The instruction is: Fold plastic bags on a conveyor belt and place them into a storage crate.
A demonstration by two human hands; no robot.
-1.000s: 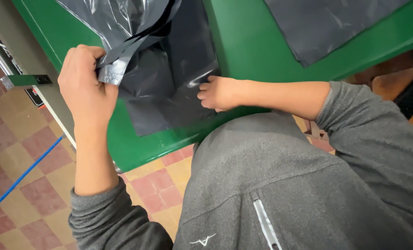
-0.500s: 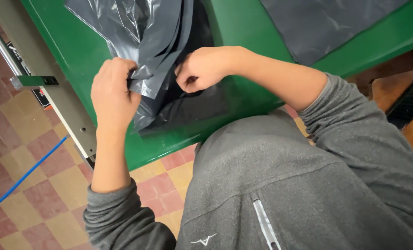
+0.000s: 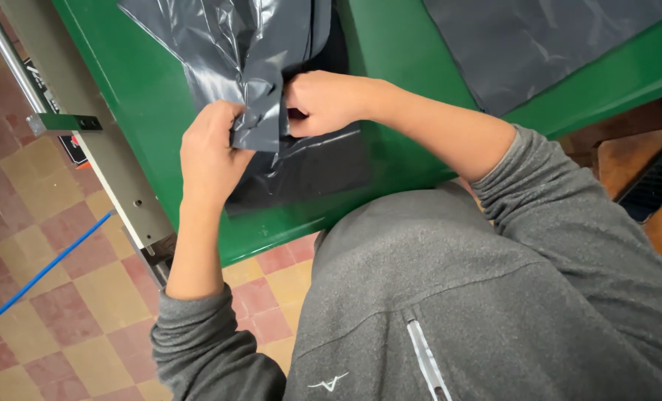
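I see a green worktop (image 3: 413, 67) above a floor of red and tan tiles (image 3: 41, 319), with a second dark sheet (image 3: 539, 44) lying flat further along. My left hand (image 3: 208, 152) and right hand (image 3: 323, 100) each have their grip clamped on the crumpled grey plastic bag (image 3: 253, 82), lifted at the worktop's near edge.

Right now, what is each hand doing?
Left hand: closed, gripping the crinkled dark grey plastic bag.
Right hand: closed, pinching the same bag.

dark grey plastic bag (image 3: 234, 52), green table (image 3: 398, 52), checkered floor (image 3: 41, 312)
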